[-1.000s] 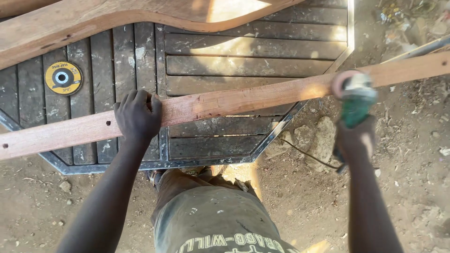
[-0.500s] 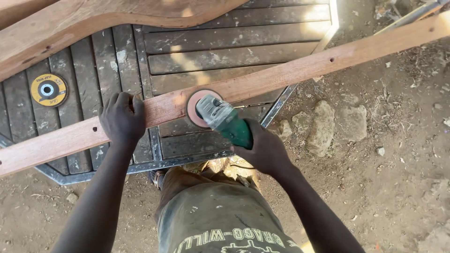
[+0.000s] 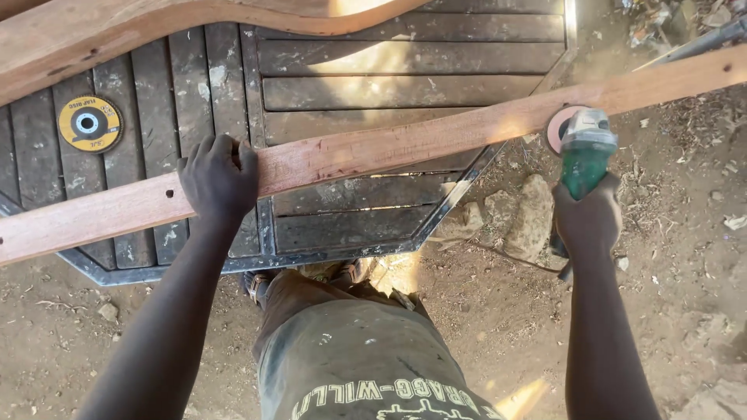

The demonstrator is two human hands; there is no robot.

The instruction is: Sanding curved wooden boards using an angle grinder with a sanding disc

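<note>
A long reddish wooden plank (image 3: 389, 148) lies slanted across a dark slatted tabletop (image 3: 405, 85). My left hand (image 3: 218, 180) presses down on the plank near its left part, fingers curled over its edge. My right hand (image 3: 587, 222) grips a green angle grinder (image 3: 583, 152) whose sanding disc (image 3: 559, 128) touches the plank's near edge on the right, beyond the table's corner.
A yellow flap disc (image 3: 89, 123) rests on the tabletop at the left. A curved wooden piece (image 3: 156, 23) lies along the far edge. Stones (image 3: 517, 222) and dirt ground surround the table; my legs stand at its near edge.
The grinder has swept from the plank's middle back to the right, past the table's corner. My left hand stays pressed on the plank.
</note>
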